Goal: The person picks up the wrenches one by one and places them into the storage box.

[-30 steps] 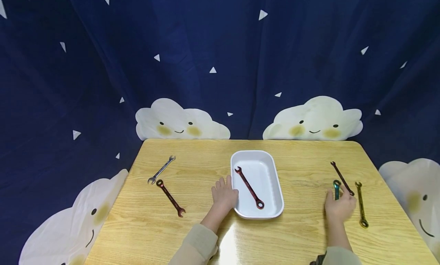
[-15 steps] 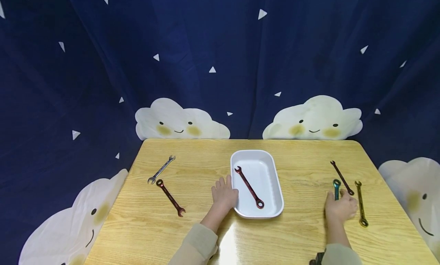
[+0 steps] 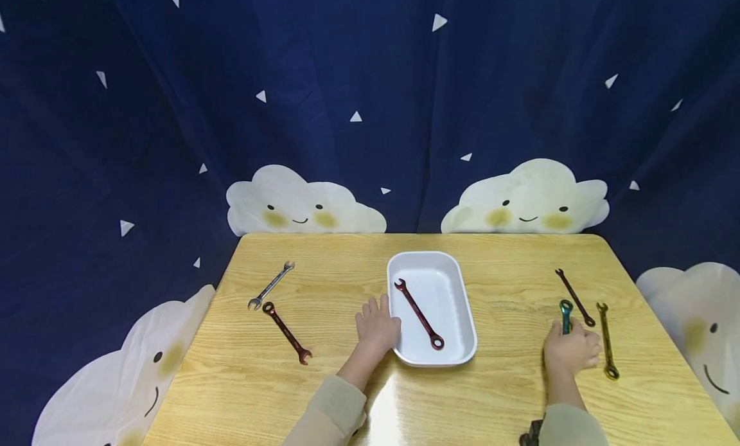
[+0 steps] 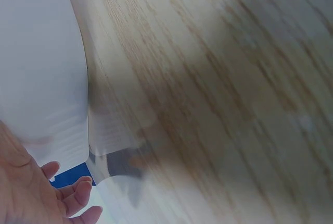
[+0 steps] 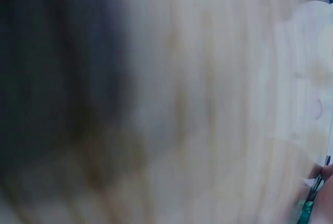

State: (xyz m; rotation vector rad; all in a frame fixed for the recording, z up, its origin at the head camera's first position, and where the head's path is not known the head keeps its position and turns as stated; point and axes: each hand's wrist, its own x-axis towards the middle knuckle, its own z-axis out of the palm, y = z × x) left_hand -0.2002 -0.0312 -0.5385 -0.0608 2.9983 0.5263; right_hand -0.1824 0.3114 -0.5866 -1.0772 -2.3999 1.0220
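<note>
In the head view, my right hand (image 3: pixel 568 353) pinches a teal ratcheting combination wrench (image 3: pixel 566 310), its ring end sticking out forward past the fingers. Part of its green shaft (image 5: pixel 306 212) shows at the right wrist view's corner, beside the fingers. My left hand (image 3: pixel 378 327) rests against the left side of a white tray (image 3: pixel 469 333), thumb at the rim and other fingers relaxed. The left wrist view shows these loosely bent fingers (image 4: pixel 78 195) beside the tray's outer wall (image 4: pixel 44 73). Inside the tray lies a red combination wrench (image 3: pixel 420 316), slanting.
To the right of the teal wrench lie a small dark wrench (image 3: pixel 575 298) and a gold wrench (image 3: pixel 606 343). On the left side of the wooden table (image 3: pixel 220 394) are a silver open-end wrench (image 3: pixel 272 285) and a dark red wrench (image 3: pixel 286 332). A navy cloud-print curtain (image 3: pixel 324 60) hangs behind.
My right hand's fingers have closed in around the teal wrench and drawn away from the dark wrench, the hand moving slightly left. My left hand and the tray stay put.
</note>
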